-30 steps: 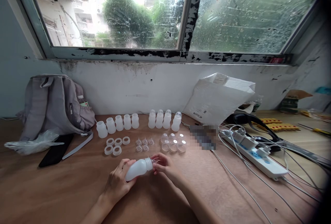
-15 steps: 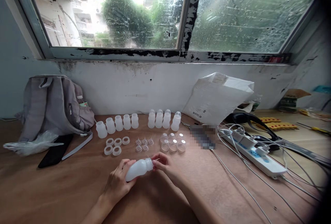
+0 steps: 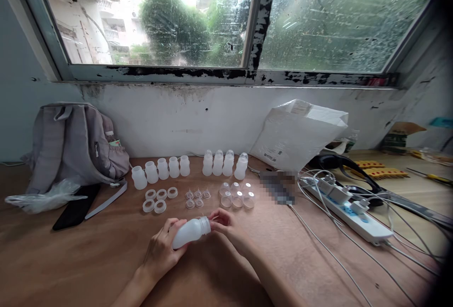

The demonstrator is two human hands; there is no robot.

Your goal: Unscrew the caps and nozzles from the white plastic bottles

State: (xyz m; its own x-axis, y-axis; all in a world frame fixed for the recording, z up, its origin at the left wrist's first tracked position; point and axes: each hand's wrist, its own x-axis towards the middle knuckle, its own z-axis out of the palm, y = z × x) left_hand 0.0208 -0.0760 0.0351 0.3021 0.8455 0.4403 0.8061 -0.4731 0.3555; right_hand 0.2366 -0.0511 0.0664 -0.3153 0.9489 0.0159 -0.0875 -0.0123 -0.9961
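Note:
My left hand (image 3: 163, 245) is wrapped round a frosted white baby bottle (image 3: 189, 234), tilted so its ridged neck end points up and to the right. At that end, the thumb and fingers of my right hand (image 3: 223, 222) are pinched together. Whatever sits between those fingertips is hidden. Just beyond the hands lie several white collar rings (image 3: 160, 206), several clear nipples (image 3: 198, 202) and several clear dome caps (image 3: 237, 198). Behind them stand a row of open bottles (image 3: 163, 169) and a row of capped bottles (image 3: 218, 163).
A grey backpack (image 3: 78, 141) leans at the left, with a plastic bag (image 3: 46, 196) and a black flat object (image 3: 76, 212) beside it. On the right are a white bag (image 3: 297, 132), a blurred-out object (image 3: 278, 187), a power strip (image 3: 354, 215) and loose cables.
Both hands and the bottle hold nearly the same place. The right fingers shift very slightly at the bottle's neck end.

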